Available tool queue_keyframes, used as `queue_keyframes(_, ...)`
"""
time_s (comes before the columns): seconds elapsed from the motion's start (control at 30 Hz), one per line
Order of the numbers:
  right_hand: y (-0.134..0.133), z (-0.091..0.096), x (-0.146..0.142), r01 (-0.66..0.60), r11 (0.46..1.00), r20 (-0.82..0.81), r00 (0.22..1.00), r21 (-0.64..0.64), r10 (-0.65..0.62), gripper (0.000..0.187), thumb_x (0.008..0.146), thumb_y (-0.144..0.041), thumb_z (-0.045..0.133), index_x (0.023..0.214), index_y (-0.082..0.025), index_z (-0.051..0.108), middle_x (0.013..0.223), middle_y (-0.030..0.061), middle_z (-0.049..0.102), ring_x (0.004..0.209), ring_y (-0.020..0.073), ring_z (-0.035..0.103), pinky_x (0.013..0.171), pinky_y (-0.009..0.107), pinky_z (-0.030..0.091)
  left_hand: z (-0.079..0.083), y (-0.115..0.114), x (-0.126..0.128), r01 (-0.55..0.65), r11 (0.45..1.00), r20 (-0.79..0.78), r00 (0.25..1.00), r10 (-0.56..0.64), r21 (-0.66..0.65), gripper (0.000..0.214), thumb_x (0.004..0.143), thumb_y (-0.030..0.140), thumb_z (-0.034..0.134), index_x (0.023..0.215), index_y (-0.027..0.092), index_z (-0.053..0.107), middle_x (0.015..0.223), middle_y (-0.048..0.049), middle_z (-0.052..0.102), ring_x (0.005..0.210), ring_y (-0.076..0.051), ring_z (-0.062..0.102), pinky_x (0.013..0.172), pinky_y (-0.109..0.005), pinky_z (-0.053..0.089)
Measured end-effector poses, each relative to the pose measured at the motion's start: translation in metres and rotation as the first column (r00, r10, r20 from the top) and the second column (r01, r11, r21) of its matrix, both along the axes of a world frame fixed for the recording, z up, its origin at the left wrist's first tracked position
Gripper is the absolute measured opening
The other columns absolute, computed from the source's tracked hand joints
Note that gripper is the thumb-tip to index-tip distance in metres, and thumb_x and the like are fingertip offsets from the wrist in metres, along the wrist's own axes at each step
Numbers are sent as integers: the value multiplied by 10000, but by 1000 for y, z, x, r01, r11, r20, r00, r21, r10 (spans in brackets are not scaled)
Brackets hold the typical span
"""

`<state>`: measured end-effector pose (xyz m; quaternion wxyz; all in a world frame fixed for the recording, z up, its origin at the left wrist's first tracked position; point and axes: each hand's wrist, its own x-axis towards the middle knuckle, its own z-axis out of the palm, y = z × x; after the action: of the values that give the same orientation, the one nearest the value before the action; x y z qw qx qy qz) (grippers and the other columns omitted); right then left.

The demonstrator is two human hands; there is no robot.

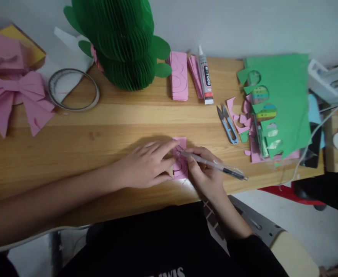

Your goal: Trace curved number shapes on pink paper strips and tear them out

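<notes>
A small pink paper strip (pixel 181 171) with curved outlines drawn on it lies on the wooden table, close to its front edge. My left hand (pixel 148 163) rests flat with fingers spread, the fingertips pressing down the left side of the strip. Beneath those fingers shows a bit of a beige piece (pixel 169 169), mostly hidden. At the strip's right edge, my right hand (pixel 208 171) is closed around a clear pen (pixel 215 164), its tip touching or just over the pink paper.
Behind stand a green honeycomb paper plant (pixel 122 46), pink strips (pixel 179 77) and a glue tube (pixel 205 79). Blue thread snips (pixel 227 125) lie by pink scraps and cut green paper (pixel 290 104) at right. A tape roll (pixel 95 98) and pink bow (pixel 27 96) are left.
</notes>
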<state>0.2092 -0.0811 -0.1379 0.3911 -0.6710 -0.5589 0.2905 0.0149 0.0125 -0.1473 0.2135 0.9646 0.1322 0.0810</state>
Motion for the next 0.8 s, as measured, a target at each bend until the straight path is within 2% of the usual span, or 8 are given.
queue_keyframes(0.1,0,-1,-1,-7,1000,2,1000,18,7,128,890,-241,612,991,-229,690,905,31,766,798,178,725,720,328,598,0,3,1,1,998,29,1000,1,-61,279,934,374,605,1077,146,674,1495,-215,434,1280,-361,549,1035,-489,459)
queue_keyframes(0.23,3,-1,-2,-39,999,-2,999,24,39,149,893,-232,620,1023,-237,694,963,35,767,848,181,728,767,343,600,2,6,1,12,993,41,999,-7,-115,273,941,338,589,1124,153,673,1512,-209,419,1306,-350,527,1050,-506,450)
queue_keyframes(0.5,8,-6,0,-81,996,-36,996,36,83,178,892,-206,635,1050,-249,706,991,29,762,894,176,721,827,361,592,2,6,2,9,985,62,998,2,-174,211,954,334,581,969,151,685,1560,-172,374,1362,-309,478,1103,-480,412)
queue_keyframes(0.8,8,3,-2,-80,994,60,995,68,76,130,879,-204,631,990,-215,697,936,38,770,828,170,733,743,317,601,-3,6,1,11,986,62,998,-1,-165,246,945,329,578,1107,161,655,1541,-174,384,1334,-331,494,1083,-488,419)
